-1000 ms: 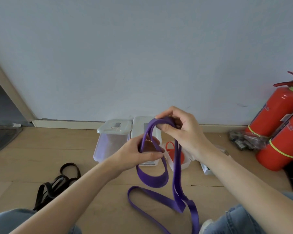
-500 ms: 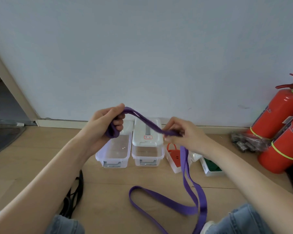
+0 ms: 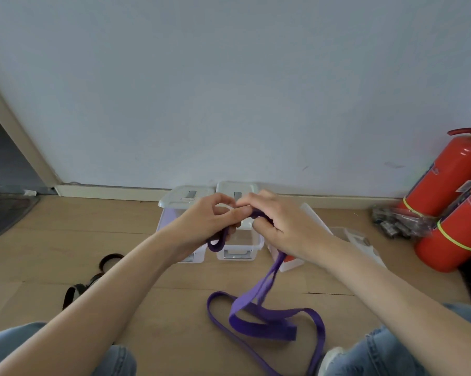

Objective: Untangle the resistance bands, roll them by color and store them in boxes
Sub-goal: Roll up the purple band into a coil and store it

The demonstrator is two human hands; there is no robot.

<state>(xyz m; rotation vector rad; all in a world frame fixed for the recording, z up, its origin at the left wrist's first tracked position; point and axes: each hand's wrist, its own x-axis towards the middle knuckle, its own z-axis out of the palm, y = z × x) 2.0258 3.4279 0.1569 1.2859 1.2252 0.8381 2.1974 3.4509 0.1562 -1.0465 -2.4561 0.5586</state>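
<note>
Two hands on one purple band, mid-frame

Both hands meet at the centre of the frame, fingertips nearly touching. Left hand (image 3: 212, 221): fingers curled, gripping one end of the flat purple elastic resistance band (image 3: 258, 318); a short loop of it hangs below the palm. Right hand (image 3: 280, 226): fingers bent, pinching the band just beside the left hand's fingers.

From under the right hand the band drops as a doubled strap toward lower centre, then spreads in loose, overlapping loops on the light wooden floor (image 3: 93, 234), between two knees in blue denim. One strand runs off the bottom edge.

Behind the hands, against the white wall: two clear plastic storage boxes with white lids (image 3: 237, 248), side by side, partly hidden. Lower left, partly behind the left forearm: dark bands (image 3: 78, 290), blurred. Right edge: two red fire extinguishers (image 3: 445, 185), leaning.
</note>
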